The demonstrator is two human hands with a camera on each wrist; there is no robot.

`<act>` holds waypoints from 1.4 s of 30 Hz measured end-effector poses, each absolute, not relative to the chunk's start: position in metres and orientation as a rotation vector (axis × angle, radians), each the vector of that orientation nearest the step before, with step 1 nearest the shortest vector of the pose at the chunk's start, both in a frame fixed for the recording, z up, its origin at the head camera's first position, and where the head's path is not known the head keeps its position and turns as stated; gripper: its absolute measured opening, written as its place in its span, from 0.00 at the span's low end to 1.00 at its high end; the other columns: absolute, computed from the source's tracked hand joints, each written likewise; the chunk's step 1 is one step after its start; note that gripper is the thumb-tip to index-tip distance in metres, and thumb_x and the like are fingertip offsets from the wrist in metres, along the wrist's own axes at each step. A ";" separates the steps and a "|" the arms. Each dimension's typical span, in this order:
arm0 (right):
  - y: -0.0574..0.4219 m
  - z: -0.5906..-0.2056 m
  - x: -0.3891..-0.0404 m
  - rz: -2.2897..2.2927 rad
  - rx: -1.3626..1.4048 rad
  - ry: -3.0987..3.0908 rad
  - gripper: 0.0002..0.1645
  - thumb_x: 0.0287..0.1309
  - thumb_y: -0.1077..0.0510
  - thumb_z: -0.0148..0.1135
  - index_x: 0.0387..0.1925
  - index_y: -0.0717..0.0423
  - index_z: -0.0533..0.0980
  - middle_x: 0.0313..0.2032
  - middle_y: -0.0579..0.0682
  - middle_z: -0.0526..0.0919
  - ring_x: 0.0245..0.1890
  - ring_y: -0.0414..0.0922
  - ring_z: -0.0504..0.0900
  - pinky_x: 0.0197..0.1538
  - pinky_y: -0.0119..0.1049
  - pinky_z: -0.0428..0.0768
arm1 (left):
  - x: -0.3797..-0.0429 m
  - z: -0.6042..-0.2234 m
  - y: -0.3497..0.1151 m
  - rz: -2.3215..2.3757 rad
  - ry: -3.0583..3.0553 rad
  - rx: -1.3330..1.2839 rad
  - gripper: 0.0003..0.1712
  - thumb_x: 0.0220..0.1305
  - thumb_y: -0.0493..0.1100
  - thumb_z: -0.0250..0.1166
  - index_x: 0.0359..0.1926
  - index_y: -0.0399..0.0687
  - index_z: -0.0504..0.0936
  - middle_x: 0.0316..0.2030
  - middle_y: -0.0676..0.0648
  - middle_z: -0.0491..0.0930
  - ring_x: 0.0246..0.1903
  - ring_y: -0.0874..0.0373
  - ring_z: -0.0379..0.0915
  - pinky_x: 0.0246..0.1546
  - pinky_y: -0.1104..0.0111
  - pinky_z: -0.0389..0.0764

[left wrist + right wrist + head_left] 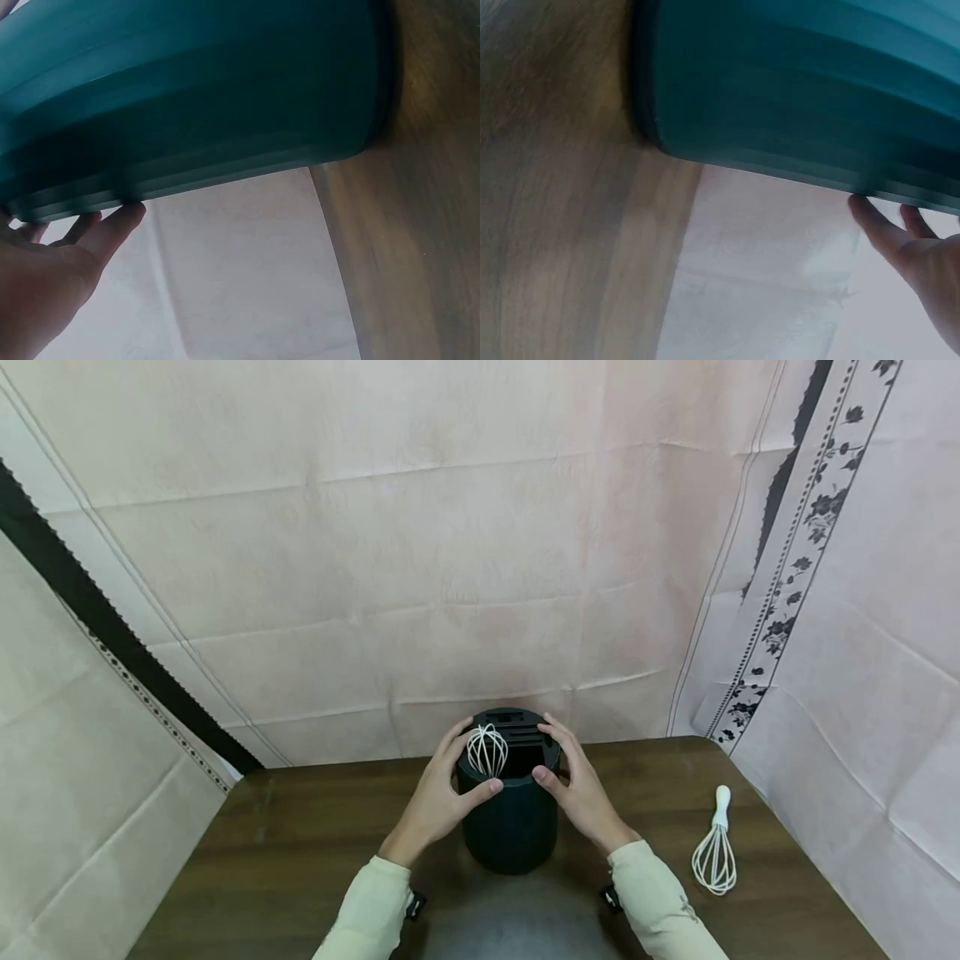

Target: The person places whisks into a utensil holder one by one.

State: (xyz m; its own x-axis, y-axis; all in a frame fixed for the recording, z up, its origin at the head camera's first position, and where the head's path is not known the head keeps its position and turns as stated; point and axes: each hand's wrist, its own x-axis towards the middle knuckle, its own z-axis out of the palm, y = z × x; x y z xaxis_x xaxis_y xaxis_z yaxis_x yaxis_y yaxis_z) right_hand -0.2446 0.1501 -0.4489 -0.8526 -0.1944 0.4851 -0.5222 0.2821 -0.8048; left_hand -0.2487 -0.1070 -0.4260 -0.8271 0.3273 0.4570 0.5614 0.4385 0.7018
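A dark green utensil holder [510, 835], round with a slotted black top, stands upright near the table's far edge. My left hand [438, 793] grips its left side near the rim, thumb toward the front. On the opposite side my right hand [588, 793] holds it the same way. A white whisk [487, 752] stands in the holder with its wire loops up; its handle is hidden inside. The left wrist view has the green wall [210, 90] close up, with left fingertips at its side. Right fingertips touch the wall [795, 97] in the right wrist view.
A second white whisk [716, 847] lies on the brown wooden table [322, 852] to the right, handle pointing away. White cloth [450, 568] hangs behind the table and along both sides.
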 end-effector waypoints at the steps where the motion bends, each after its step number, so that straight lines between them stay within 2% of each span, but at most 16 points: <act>1: 0.151 -0.449 -0.242 1.592 0.637 -2.278 0.39 0.77 0.44 0.61 0.81 0.34 0.57 0.83 0.42 0.50 0.82 0.56 0.52 0.69 0.76 0.63 | -0.248 -0.427 -0.107 -1.349 -2.438 -0.769 0.43 0.65 0.65 0.72 0.77 0.75 0.65 0.81 0.64 0.51 0.78 0.52 0.56 0.72 0.37 0.65; 5: 0.161 -0.445 -0.231 1.586 0.591 -2.287 0.42 0.78 0.49 0.60 0.83 0.37 0.51 0.82 0.48 0.55 0.78 0.59 0.60 0.70 0.70 0.68 | -0.248 -0.426 -0.107 -1.384 -2.433 -0.769 0.42 0.66 0.64 0.72 0.77 0.76 0.65 0.81 0.67 0.50 0.79 0.54 0.54 0.73 0.38 0.63; 9: 0.182 -0.444 -0.218 1.545 0.587 -2.297 0.40 0.80 0.54 0.57 0.83 0.39 0.50 0.80 0.49 0.61 0.75 0.58 0.66 0.66 0.66 0.74 | -0.247 -0.427 -0.104 -1.415 -2.425 -0.751 0.43 0.66 0.64 0.72 0.77 0.78 0.64 0.81 0.67 0.50 0.79 0.56 0.52 0.74 0.38 0.61; 13: 0.208 -0.445 -0.205 1.449 0.565 -2.350 0.39 0.80 0.55 0.57 0.83 0.42 0.51 0.76 0.49 0.69 0.73 0.55 0.70 0.64 0.48 0.79 | -0.245 -0.429 -0.102 -1.432 -2.434 -0.730 0.43 0.66 0.63 0.73 0.78 0.78 0.63 0.81 0.68 0.49 0.79 0.56 0.52 0.74 0.38 0.61; 17: 0.236 -0.445 -0.192 1.447 0.536 -2.382 0.34 0.81 0.56 0.55 0.81 0.45 0.57 0.71 0.52 0.75 0.69 0.51 0.75 0.62 0.29 0.78 | -0.246 -0.432 -0.098 -1.444 -2.442 -0.737 0.44 0.66 0.63 0.73 0.78 0.77 0.63 0.81 0.68 0.48 0.79 0.55 0.52 0.74 0.37 0.61; 19: 0.250 -0.444 -0.187 1.520 0.562 -2.357 0.30 0.81 0.59 0.53 0.78 0.50 0.61 0.68 0.54 0.77 0.66 0.46 0.77 0.61 0.27 0.78 | -0.246 -0.433 -0.097 -1.459 -2.440 -0.735 0.44 0.66 0.62 0.73 0.79 0.75 0.63 0.82 0.66 0.48 0.79 0.55 0.53 0.73 0.36 0.61; 21: 0.262 -0.443 -0.184 1.593 0.588 -2.329 0.26 0.82 0.61 0.51 0.75 0.56 0.65 0.65 0.53 0.79 0.62 0.42 0.81 0.60 0.30 0.81 | -0.246 -0.434 -0.098 -1.468 -2.434 -0.732 0.45 0.66 0.63 0.73 0.79 0.72 0.63 0.82 0.64 0.49 0.79 0.53 0.53 0.73 0.35 0.60; 24: 0.283 -0.442 -0.185 1.636 0.608 -2.300 0.22 0.82 0.63 0.50 0.71 0.63 0.69 0.60 0.50 0.82 0.56 0.39 0.84 0.56 0.35 0.85 | -0.246 -0.433 -0.101 -1.483 -2.419 -0.724 0.46 0.66 0.62 0.73 0.80 0.69 0.63 0.82 0.62 0.50 0.79 0.53 0.52 0.74 0.36 0.59; 26: 0.299 -0.444 -0.185 1.603 0.587 -2.310 0.20 0.82 0.63 0.50 0.68 0.64 0.71 0.56 0.44 0.84 0.52 0.37 0.86 0.54 0.35 0.86 | -0.246 -0.433 -0.102 -1.485 -2.412 -0.729 0.46 0.66 0.62 0.73 0.80 0.68 0.63 0.82 0.61 0.50 0.79 0.53 0.52 0.75 0.36 0.58; 32: 0.349 -0.465 -0.184 1.497 0.562 -2.318 0.17 0.77 0.72 0.52 0.62 0.70 0.74 0.50 0.31 0.85 0.47 0.30 0.85 0.48 0.28 0.85 | -0.246 -0.432 -0.105 -1.513 -2.412 -0.721 0.47 0.65 0.61 0.74 0.80 0.66 0.63 0.82 0.61 0.49 0.79 0.53 0.52 0.75 0.37 0.59; 37: 0.386 -0.487 -0.183 1.383 0.427 -2.369 0.17 0.73 0.73 0.57 0.60 0.74 0.74 0.51 0.23 0.81 0.50 0.22 0.80 0.52 0.16 0.77 | -0.248 -0.431 -0.104 -1.528 -2.405 -0.727 0.45 0.66 0.61 0.74 0.79 0.68 0.64 0.82 0.60 0.49 0.79 0.53 0.53 0.74 0.36 0.60; 39: 0.397 -0.497 -0.183 1.293 0.377 -2.408 0.17 0.71 0.73 0.60 0.59 0.75 0.75 0.50 0.26 0.82 0.50 0.20 0.78 0.52 0.13 0.74 | -0.249 -0.431 -0.103 -1.527 -2.409 -0.724 0.45 0.66 0.61 0.74 0.79 0.70 0.64 0.82 0.63 0.49 0.78 0.54 0.54 0.74 0.38 0.60; 42: 0.406 -0.512 -0.181 1.098 0.374 -2.487 0.20 0.61 0.78 0.64 0.55 0.72 0.78 0.47 0.42 0.85 0.46 0.23 0.79 0.47 0.15 0.75 | -0.248 -0.433 -0.103 -1.532 -2.409 -0.729 0.43 0.65 0.60 0.74 0.77 0.73 0.65 0.81 0.65 0.50 0.78 0.54 0.55 0.75 0.38 0.60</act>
